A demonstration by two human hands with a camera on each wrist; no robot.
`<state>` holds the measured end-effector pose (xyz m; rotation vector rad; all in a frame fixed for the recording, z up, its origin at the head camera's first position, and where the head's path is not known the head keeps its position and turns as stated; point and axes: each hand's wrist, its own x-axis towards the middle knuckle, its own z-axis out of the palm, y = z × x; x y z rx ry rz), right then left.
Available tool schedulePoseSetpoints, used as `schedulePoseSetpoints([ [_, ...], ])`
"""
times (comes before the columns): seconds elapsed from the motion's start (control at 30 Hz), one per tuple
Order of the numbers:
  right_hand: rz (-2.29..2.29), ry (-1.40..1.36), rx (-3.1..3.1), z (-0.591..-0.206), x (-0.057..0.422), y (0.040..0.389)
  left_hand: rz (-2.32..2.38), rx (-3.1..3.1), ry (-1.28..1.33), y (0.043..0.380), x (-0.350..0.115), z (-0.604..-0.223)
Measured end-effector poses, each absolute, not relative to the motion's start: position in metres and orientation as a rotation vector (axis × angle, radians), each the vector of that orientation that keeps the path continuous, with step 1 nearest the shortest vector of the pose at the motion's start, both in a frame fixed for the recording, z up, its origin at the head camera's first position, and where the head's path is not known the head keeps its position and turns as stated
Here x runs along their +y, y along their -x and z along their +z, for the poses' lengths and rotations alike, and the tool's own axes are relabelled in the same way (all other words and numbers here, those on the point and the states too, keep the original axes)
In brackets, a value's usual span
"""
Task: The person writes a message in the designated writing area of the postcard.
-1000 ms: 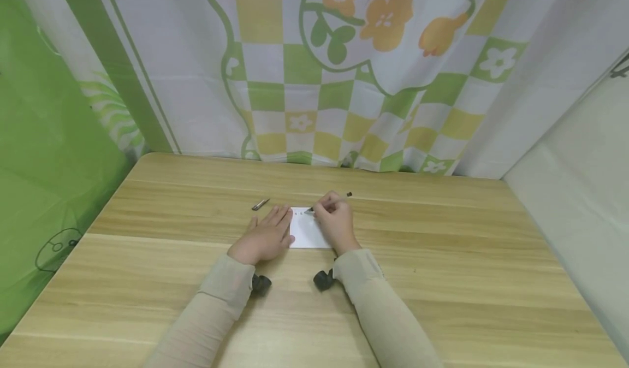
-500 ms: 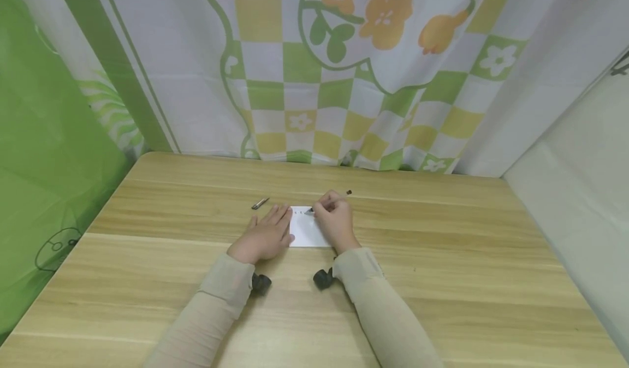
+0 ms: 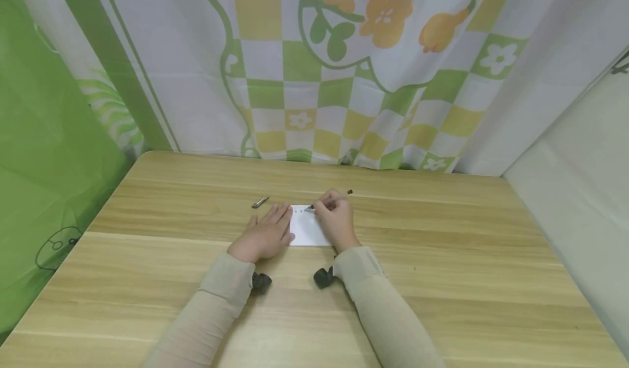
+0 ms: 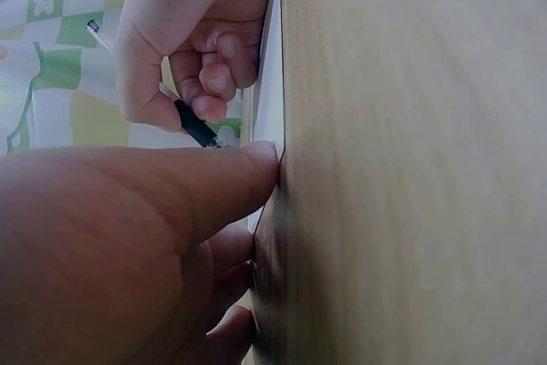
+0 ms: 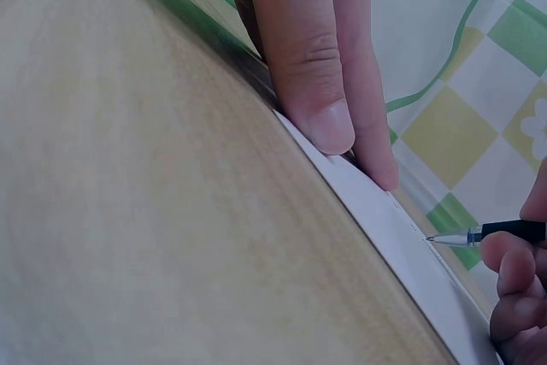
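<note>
A small white sheet of paper lies flat on the wooden table, with a short row of dark marks near its top edge. My left hand rests on its left edge, fingers extended and thumb pressing the near corner. With curled fingers and thumb, my right hand pinches a pen that has a clear barrel and black grip. The pen's tip meets the paper by the row of marks, as the right wrist view shows. What the marks say is too small to read.
A slim dark-and-silver piece, like a pen cap, lies beyond my left hand. The wooden table reaches back to a patterned curtain. Green cloth hangs at the left, and a pale surface stands at the right.
The pen's rear end shifts slightly while its tip stays near the top row of marks. My left hand keeps its place on the paper.
</note>
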<state>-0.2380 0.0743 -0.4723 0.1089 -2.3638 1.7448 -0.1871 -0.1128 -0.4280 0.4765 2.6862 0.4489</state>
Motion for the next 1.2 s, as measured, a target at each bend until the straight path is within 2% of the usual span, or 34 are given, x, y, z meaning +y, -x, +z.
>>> schedulePoseSetpoints([
  [0.73,1.745,-0.123,-2.367,-0.470,0.074,0.236,0.488,2.681,-0.478,0.187,-0.114,-0.427],
  [1.2,1.728,-0.101,-2.378,-0.470,0.073,0.237,0.484,2.677,-0.471,0.193,-0.115,-0.440],
])
